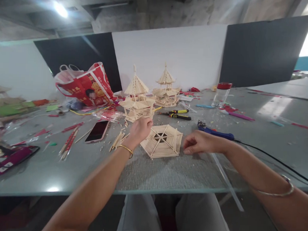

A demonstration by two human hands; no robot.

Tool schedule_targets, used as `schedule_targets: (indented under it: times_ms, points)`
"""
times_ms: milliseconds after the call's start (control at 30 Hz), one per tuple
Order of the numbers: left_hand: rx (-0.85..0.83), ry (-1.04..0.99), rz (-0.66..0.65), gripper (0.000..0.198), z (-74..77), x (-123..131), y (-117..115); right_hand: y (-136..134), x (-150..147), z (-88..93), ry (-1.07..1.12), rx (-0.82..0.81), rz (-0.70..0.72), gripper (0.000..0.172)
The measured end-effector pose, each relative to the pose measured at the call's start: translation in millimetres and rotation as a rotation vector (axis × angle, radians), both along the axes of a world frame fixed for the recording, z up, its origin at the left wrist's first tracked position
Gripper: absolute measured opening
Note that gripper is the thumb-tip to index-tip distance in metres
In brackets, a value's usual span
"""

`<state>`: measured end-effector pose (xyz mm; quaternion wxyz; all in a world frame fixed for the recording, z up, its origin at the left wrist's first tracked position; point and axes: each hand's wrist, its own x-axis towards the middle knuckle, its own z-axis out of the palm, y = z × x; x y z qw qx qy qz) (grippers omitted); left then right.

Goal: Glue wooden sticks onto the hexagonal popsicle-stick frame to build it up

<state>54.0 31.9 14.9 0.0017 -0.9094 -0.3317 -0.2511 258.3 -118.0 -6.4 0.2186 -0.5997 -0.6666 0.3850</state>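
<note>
A flat hexagonal roof piece made of thin wooden sticks [163,140] lies on the grey table in front of me. My left hand [140,128] rests at its left rear corner, fingers curled against the sticks. My right hand [197,142] hovers just right of the piece, fingers bent together in a loose pinch; what they hold, if anything, is too small to see. A bundle of loose sticks [118,140] lies left of my left wrist. Behind stand two finished stick pagodas, the near pagoda [136,99] and the far pagoda [166,87].
A phone [97,131] lies at left, near red-wrapped sticks [69,142]. A blue glue gun [214,132] with a black cord sits to the right, pliers [177,114] behind. A red bag [85,85], a red-capped jar [221,94] and a dark pouch [6,158] surround the space.
</note>
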Motion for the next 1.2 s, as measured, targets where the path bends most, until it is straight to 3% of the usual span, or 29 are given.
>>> schedule_targets:
  times_ms: [200, 600, 833, 1200]
  points:
    - [-0.047, 0.166, 0.079, 0.027, -10.4, -4.3, 9.4, -2.7, -5.2, 2.1, -0.082, -0.002, 0.035, 0.026]
    - [-0.089, 0.355, 0.179, 0.031, -14.1, -6.6, 14.7, 0.5, -8.7, -6.7, -0.089, -0.001, 0.044, 0.032]
    - [-0.085, 0.388, 0.197, 0.03, -8.4, -8.8, 12.5, -1.3, -10.5, -4.7, -0.073, 0.002, -0.045, 0.026]
    - [-0.121, 0.381, 0.242, 0.03, -1.7, -15.4, 11.3, 3.3, -12.1, -9.1, 0.016, 0.0, -0.19, 0.03]
